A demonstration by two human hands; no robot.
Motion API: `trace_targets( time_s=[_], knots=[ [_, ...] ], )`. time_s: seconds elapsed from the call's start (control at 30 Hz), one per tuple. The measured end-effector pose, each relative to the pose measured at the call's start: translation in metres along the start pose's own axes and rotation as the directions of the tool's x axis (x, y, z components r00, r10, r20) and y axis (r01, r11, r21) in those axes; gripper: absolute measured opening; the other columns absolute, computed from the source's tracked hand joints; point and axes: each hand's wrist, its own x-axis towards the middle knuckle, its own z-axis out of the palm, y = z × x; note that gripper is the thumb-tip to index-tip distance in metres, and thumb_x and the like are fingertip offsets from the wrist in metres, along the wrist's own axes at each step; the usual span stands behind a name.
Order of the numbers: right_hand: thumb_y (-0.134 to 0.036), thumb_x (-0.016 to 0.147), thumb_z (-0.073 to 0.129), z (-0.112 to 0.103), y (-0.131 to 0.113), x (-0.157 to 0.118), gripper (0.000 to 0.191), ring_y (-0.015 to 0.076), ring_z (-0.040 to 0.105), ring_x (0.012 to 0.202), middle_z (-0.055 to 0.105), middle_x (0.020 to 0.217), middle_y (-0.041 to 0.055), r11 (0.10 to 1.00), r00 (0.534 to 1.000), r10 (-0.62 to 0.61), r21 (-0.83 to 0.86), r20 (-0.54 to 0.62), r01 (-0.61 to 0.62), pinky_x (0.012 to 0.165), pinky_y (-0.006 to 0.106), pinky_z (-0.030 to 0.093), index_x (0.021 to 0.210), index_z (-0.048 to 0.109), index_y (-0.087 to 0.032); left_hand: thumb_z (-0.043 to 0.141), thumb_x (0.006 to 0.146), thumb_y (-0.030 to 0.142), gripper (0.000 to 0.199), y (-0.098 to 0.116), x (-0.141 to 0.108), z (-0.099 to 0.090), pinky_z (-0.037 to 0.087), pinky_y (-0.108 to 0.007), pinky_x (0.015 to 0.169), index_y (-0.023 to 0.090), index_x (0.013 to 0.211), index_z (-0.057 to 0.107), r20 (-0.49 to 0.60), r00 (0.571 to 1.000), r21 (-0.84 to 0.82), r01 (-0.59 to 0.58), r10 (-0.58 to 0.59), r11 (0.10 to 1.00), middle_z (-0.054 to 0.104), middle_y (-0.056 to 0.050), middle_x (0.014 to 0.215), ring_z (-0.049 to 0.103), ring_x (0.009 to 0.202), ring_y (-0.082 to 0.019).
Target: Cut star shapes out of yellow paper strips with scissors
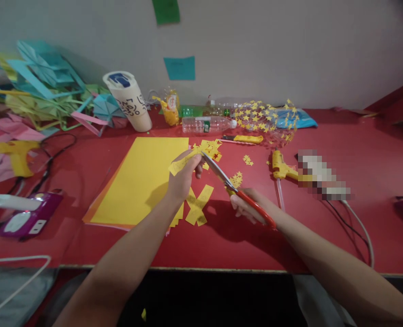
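Pinched in my left hand [184,175] is a yellow paper strip [178,166], held above the right edge of a stack of yellow sheets [146,177]. My right hand [247,204] grips red-handled scissors [256,208], whose blades point up and left and meet the strip near my left fingertips. Two yellow strips [197,206] lie crossed on the red table just below my hands. Behind the blades is a pile of yellow paper cutouts [210,147]. Small yellow stars [236,179] lie beside the scissors, with a smaller group [248,160] farther back.
A yellow glue gun [281,165] and a white cable [361,222] are at the right. Behind stand a tumbler [129,102], a clear bottle [206,124] and a yellow cutter [247,139]. Folded paper [47,81], another glue gun [17,156] and a purple power strip [31,218] are left.
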Motion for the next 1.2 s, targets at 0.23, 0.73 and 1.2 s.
trace_targets(
  time_s=[0.23, 0.73, 1.2],
  knots=[
    [-0.066, 0.067, 0.057, 0.0012, 0.0009, 0.0009, 0.05, 0.0048, 0.037, 0.03, 0.048, 0.043, -0.0032, 0.999, 1.0, 0.012, -0.038, -0.026, -0.013, 0.029, 0.018, 0.027, 0.058, 0.045, -0.019, 0.053, 0.08, 0.033, 0.025, -0.0007, 0.0008, -0.0007, 0.041, -0.021, 0.052, 0.017, 0.061, 0.057, -0.004, 1.0, 0.007, -0.015, 0.015, 1.0, 0.049, 0.003, 0.053, 0.045, 0.047, -0.005],
    [-0.063, 0.069, 0.057, 0.0002, 0.0037, 0.001, 0.047, 0.0052, 0.037, 0.027, 0.048, 0.04, -0.0039, 0.998, 0.999, 0.015, -0.065, -0.04, -0.018, 0.029, 0.018, 0.026, 0.057, 0.045, -0.019, 0.055, 0.077, 0.032, 0.022, 0.003, 0.0004, -0.0002, 0.037, -0.021, 0.047, 0.017, 0.06, 0.057, 0.0, 1.0, -0.026, -0.012, 0.012, 1.0, 0.048, 0.003, 0.053, 0.042, 0.047, -0.005],
    [-0.06, 0.069, 0.059, 0.0011, 0.0011, 0.001, 0.046, 0.0057, 0.038, 0.026, 0.042, 0.037, -0.0064, 0.998, 0.999, 0.023, -0.057, -0.047, -0.026, 0.028, 0.017, 0.027, 0.056, 0.043, -0.019, 0.054, 0.078, 0.029, 0.022, 0.0015, 0.0013, -0.0003, 0.036, -0.02, 0.046, 0.016, 0.06, 0.057, 0.007, 1.0, -0.054, -0.022, 0.023, 0.998, 0.048, 0.003, 0.053, 0.043, 0.047, -0.004]
  ],
)
